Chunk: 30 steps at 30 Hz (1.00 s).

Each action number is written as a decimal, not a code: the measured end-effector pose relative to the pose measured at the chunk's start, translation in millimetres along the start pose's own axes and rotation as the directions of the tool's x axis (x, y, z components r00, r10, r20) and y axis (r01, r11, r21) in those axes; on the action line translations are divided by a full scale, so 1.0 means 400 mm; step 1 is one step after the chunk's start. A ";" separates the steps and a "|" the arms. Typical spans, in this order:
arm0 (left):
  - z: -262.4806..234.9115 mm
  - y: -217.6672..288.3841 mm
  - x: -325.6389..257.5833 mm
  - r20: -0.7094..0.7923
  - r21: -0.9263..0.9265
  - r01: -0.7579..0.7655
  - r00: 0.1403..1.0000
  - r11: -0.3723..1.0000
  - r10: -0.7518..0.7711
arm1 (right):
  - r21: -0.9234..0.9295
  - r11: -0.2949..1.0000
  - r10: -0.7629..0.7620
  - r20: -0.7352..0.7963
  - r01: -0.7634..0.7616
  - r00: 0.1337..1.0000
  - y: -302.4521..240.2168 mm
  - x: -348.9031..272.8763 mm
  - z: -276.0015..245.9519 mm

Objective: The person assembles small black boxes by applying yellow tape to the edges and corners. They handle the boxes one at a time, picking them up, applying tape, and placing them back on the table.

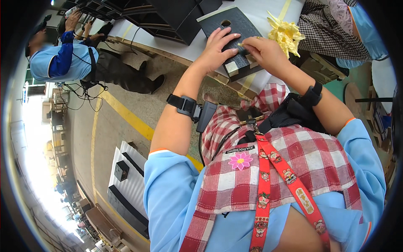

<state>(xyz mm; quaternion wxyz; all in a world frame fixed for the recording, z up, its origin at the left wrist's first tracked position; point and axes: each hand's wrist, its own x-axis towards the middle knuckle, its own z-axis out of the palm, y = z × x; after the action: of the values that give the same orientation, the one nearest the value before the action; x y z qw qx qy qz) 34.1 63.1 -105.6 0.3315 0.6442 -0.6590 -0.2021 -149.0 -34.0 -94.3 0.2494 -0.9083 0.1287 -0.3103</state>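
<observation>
A black box-shaped panel piece (247,26) with a round hole near its far end lies at the table's edge, turned at a slant. My left hand (219,47) rests on its top, fingers spread, just nearer than the hole. Over the right side of the same piece, my right hand (266,53) pinches a small pale-yellow scrap (240,44) close to the left hand's thumb. Its exact kind is too small to tell. A pale square patch (231,66) shows on the box's near end. Right of it sits a crumpled bunch of yellow strips (286,34).
Larger black box frames (168,19) stand on the white-covered table (268,12) at the far left. A person in a blue shirt (63,61) works at left, another in a checked apron (325,29) at right. White and black panels (128,185) lie lower left.
</observation>
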 end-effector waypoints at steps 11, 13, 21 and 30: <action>0.002 0.006 -0.005 -0.016 -0.009 0.015 1.000 1.000 -0.015 | -0.080 0.995 -0.056 -0.039 0.053 0.998 -0.008 -0.021 0.000; 0.001 0.007 -0.005 -0.012 -0.010 0.015 1.000 1.000 -0.015 | -0.044 0.999 -0.022 -0.049 0.020 0.999 -0.002 -0.015 0.006; 0.001 0.006 -0.003 -0.036 -0.013 0.016 0.999 1.000 -0.017 | -0.083 0.996 -0.037 -0.053 0.032 0.998 0.019 0.007 -0.052; 0.009 0.014 -0.002 -0.033 -0.077 0.050 0.998 0.996 -0.053 | -0.053 0.993 -0.077 0.342 0.101 0.937 -0.032 -0.061 -0.111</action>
<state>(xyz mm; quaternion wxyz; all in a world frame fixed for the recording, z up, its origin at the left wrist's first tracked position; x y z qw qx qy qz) 27.7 63.9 -104.3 0.3618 0.6514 -0.6282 -0.2241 -194.7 -30.2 -69.4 0.2215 -0.9612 0.0534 -0.1556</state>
